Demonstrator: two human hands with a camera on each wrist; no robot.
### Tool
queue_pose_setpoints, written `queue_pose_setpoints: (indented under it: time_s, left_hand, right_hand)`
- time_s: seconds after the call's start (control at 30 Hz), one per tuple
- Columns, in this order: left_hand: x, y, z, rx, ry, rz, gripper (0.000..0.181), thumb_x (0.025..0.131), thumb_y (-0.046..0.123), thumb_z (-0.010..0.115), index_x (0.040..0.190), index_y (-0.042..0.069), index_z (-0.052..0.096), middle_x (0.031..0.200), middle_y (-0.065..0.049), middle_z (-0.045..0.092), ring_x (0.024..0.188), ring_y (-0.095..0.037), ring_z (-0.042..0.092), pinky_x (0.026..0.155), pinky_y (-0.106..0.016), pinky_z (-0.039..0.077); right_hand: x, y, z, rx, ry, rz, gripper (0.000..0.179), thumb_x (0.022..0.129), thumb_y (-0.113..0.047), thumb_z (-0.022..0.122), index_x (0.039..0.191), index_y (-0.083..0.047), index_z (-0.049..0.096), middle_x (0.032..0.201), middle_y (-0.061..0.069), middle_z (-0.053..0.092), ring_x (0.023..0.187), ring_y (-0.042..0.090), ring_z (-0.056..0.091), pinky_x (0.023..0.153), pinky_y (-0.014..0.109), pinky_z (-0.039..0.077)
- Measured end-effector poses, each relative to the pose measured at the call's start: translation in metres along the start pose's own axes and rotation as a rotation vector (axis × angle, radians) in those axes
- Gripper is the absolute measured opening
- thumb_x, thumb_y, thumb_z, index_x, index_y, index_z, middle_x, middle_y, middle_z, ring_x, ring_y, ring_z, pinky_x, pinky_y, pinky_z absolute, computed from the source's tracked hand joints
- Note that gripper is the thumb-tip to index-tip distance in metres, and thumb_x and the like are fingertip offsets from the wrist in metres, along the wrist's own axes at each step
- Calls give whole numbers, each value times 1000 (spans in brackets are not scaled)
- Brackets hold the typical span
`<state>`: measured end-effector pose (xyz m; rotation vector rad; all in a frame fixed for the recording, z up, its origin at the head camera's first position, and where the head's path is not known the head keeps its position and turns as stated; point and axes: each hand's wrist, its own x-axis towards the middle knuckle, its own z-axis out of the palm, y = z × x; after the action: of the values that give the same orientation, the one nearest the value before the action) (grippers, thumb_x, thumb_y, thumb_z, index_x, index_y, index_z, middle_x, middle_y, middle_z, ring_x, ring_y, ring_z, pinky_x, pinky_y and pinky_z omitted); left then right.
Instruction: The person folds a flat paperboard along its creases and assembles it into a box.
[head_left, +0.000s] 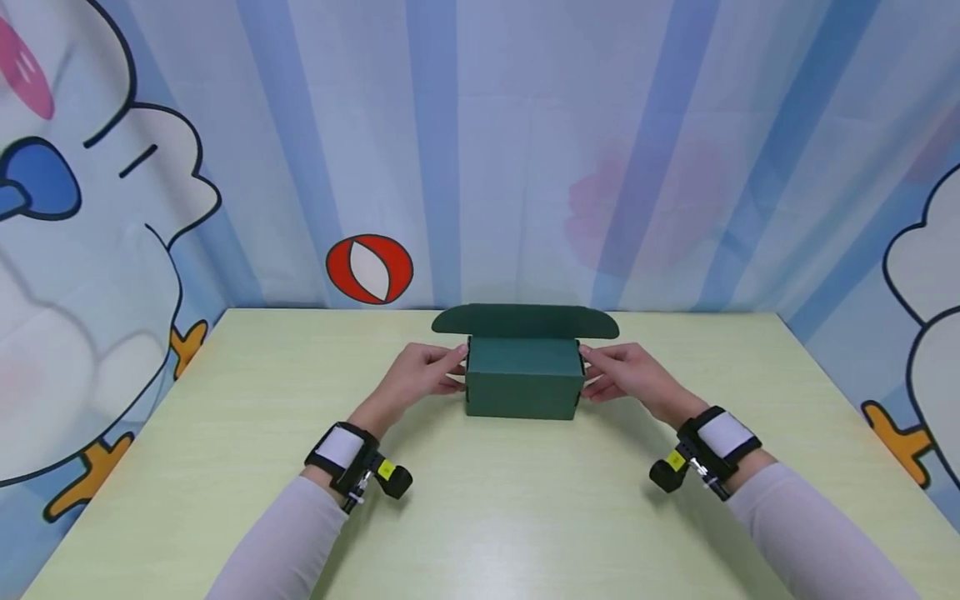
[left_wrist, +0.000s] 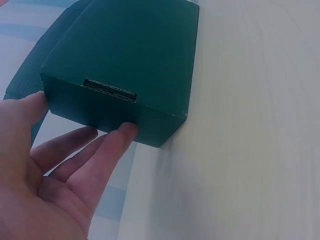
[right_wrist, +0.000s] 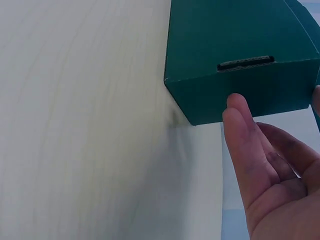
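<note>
A dark green cardboard box sits near the far edge of the table, a long round-ended flap sticking out along its back. My left hand holds the box's left end, thumb at the rear corner and fingertips against the end wall. At the opposite end, my right hand holds it in mirrored fashion. A narrow slot along an edge of the left end shows in the left wrist view. The right wrist view has a matching slot above the right fingertips. The inside of the box is hidden.
The pale wooden table spreads around the box toward both sides and the front. Behind it hangs a blue-striped curtain with cartoon prints. Each wrist carries a strapped camera, the left camera and the right camera.
</note>
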<state>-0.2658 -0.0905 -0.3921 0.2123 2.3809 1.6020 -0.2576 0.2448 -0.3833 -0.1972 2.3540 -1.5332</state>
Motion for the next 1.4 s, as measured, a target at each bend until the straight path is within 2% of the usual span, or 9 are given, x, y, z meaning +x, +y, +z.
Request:
queue_pose_setpoints:
  time_s: [0.1,0.23,0.4,0.57,0.67,0.77,0.93,1.17,1.4]
  left_hand:
    - [-1,2,-5,18,18,27,49,98,44,58,127,6,67,120,-17,70,98,-24,74,90,-35,59]
    - [-3,7,-17,62,71,63,48,97,42,61,132,8,63,124,-16,69,106,-27,71,93,-36,58]
    - [-3,15,-30,133,187,122,52,95,40,64,138,11,58,125,-12,69,113,-29,68,96,-40,57]
    - [-1,24,-35,211,277,259,43,94,34,67,132,15,65,123,-8,71,113,-25,68,93,-40,58]
    - [0,31,-34,277,297,341,38,93,30,69,127,13,68,118,-8,73,108,-24,70,92,-39,59]
    - [1,37,-31,361,313,391,34,93,26,70,124,12,70,114,-9,74,103,-23,71,91,-38,59]
    - [-1,44,-26,457,335,414,30,92,24,70,120,11,73,107,-9,76,96,-23,71,84,-38,60]
    - [-2,47,-23,481,342,439,25,94,22,68,115,11,75,101,-8,78,91,-22,72,78,-36,60]
    - [-6,48,-20,482,345,456,24,94,21,68,114,11,76,100,-8,78,85,-21,71,69,-31,58]
  right_hand:
    - [-2,-2,-5,-30,-7,-12,61,99,-45,55,137,3,55,119,24,67,93,30,74,82,35,62]
    - [-5,-8,-17,-82,10,-17,64,98,-47,56,138,2,52,130,26,63,105,36,71,85,35,61]
    - [-9,-14,-29,-140,69,-57,63,97,-43,60,138,3,49,134,28,60,114,36,66,89,36,60]
    - [-11,-23,-30,-219,178,-124,62,96,-39,63,145,-4,47,138,21,58,122,33,60,100,45,54]
    - [-11,-29,-27,-282,236,-167,52,97,-37,63,140,-10,55,136,16,60,123,33,59,99,50,52]
    - [-11,-34,-23,-340,283,-218,43,98,-31,63,135,-10,61,130,17,64,118,33,62,93,49,55]
    - [-11,-41,-20,-414,317,-263,36,98,-21,62,129,-5,65,125,20,67,111,35,66,89,48,57]
    - [-9,-45,-18,-454,328,-285,32,97,-15,62,126,-4,67,121,20,69,106,34,68,85,47,58]
    - [-11,-49,-15,-463,328,-322,30,97,-12,62,125,-4,68,117,22,70,98,33,69,73,33,56]
